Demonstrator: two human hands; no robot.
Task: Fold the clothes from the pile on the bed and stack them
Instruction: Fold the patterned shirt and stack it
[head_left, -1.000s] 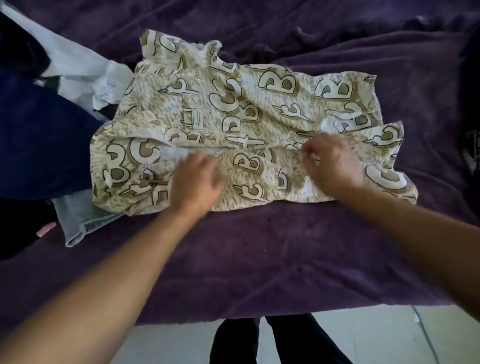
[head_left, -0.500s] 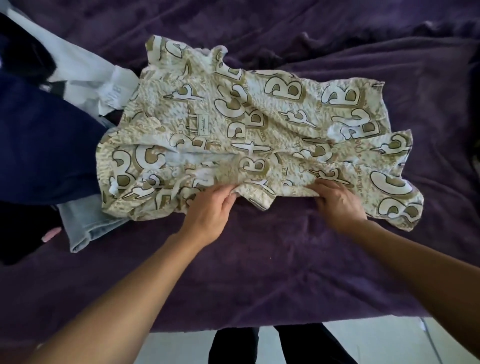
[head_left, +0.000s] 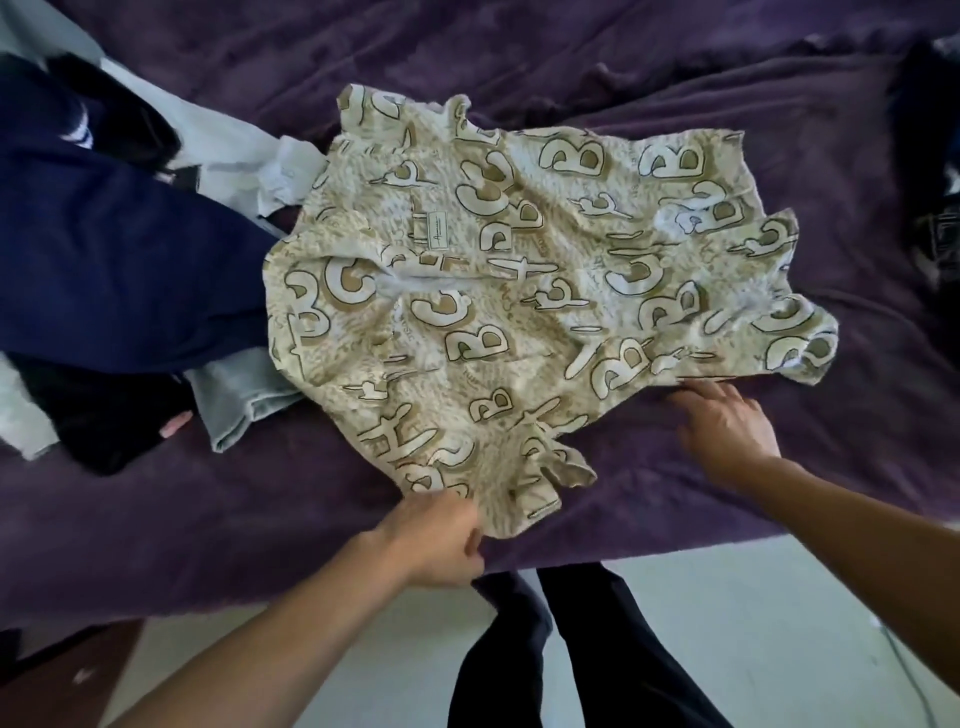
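Observation:
A cream and tan shirt (head_left: 519, 291) printed with large letters lies spread on the purple bed cover (head_left: 675, 67), its sewn label facing up. My left hand (head_left: 436, 540) grips the shirt's near edge by the front edge of the bed. My right hand (head_left: 727, 431) lies with fingers spread on the cover, fingertips touching the shirt's near right hem. The pile of clothes (head_left: 104, 249) sits to the left, partly under the shirt.
In the pile lie a navy garment (head_left: 119, 270), a white garment (head_left: 208, 135), black clothing (head_left: 104, 426) and pale blue jeans (head_left: 239, 400). Dark items (head_left: 935, 208) lie at the right edge. The bed's front edge runs below my hands, with pale floor (head_left: 753, 623) beyond and my dark trouser legs.
Both hands slid from the shirt's middle toward me. The left hand has pulled the near part of the shirt out toward the bed's front edge, unfolding it; the right moved to the near hem.

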